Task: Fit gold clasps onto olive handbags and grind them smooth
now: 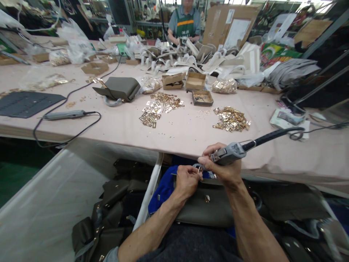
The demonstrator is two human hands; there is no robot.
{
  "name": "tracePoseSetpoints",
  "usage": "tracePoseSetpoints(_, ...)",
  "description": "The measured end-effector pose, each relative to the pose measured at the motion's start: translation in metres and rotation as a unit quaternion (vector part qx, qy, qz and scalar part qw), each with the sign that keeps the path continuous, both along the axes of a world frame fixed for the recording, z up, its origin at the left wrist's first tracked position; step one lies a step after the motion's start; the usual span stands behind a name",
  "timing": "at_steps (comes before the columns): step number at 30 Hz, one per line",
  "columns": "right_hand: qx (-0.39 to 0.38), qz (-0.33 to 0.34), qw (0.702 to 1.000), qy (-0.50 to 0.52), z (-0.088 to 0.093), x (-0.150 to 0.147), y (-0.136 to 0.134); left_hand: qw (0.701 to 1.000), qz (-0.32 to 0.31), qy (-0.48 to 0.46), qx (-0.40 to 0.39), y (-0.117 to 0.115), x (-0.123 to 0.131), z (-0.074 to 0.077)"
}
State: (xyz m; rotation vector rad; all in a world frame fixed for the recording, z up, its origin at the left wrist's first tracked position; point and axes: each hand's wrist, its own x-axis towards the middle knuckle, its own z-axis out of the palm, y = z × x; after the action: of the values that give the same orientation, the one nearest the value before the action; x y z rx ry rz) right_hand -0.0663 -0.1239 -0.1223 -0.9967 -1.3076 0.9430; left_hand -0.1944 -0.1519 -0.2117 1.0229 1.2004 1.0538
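Note:
A grey electric screwdriver [230, 153] is gripped in my right hand [222, 165], its black cable running off to the right. The tool's tip points down and left towards my left hand [187, 180]. Between the thumb and fingers of that hand I pinch a small gold metal plate [200, 170], partly covered by the fingertips. Below both hands, an olive-green handbag [204, 205] rests on my lap, with a small gold fitting [207, 198] on its front. Blue cloth [163, 193] shows beside the bag.
Piles of gold metal plates [231, 119] lie on the pink-covered table [180, 142], near a small box [202, 98]. A second screwdriver [65, 114] and another handbag [122, 88] are at left. Bins at both sides hold more bags [117, 193]. Across the table sits a person [185, 25].

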Motion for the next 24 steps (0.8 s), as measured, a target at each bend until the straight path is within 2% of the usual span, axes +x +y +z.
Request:
tracePoseSetpoints(5, -0.014, 0.018, 0.999, 0.027, 0.0, 0.006, 0.004, 0.999, -0.017, -0.039, 0.008, -0.001, -0.001, -0.004)
tracePoseSetpoints(8, -0.029, 0.031, 0.998, 0.041, 0.0, 0.008, 0.006, 0.999, -0.024, -0.023, 0.004, -0.003, 0.001, -0.005)
tracePoseSetpoints(12, -0.035, 0.041, 0.999, 0.006, 0.0, 0.008, 0.004, 1.0, -0.023, 0.007, -0.009, -0.007, 0.005, -0.009)
tracePoseSetpoints(14, -0.038, 0.072, 0.997, 0.0, 0.003, 0.009, 0.002, 1.0, -0.016, 0.011, -0.002, -0.008, 0.008, -0.011)
tracePoseSetpoints(16, -0.036, 0.113, 0.992, 0.043, 0.008, 0.013, 0.001, 1.0, 0.002, 0.018, 0.016, -0.008, 0.01, -0.012)
tracePoseSetpoints(18, -0.015, 0.135, 0.981, 0.136, 0.015, 0.021, 0.003, 0.998, 0.026, 0.044, 0.036, -0.008, 0.012, -0.01)
tracePoseSetpoints(21, 0.022, 0.092, 0.96, 0.265, 0.025, 0.037, 0.011, 0.985, 0.038, 0.127, 0.107, -0.01, 0.015, -0.004)
tracePoseSetpoints(24, 0.029, 0.003, 0.947, 0.319, 0.028, 0.056, 0.021, 0.938, 0.041, 0.252, 0.235, -0.014, 0.021, -0.006)
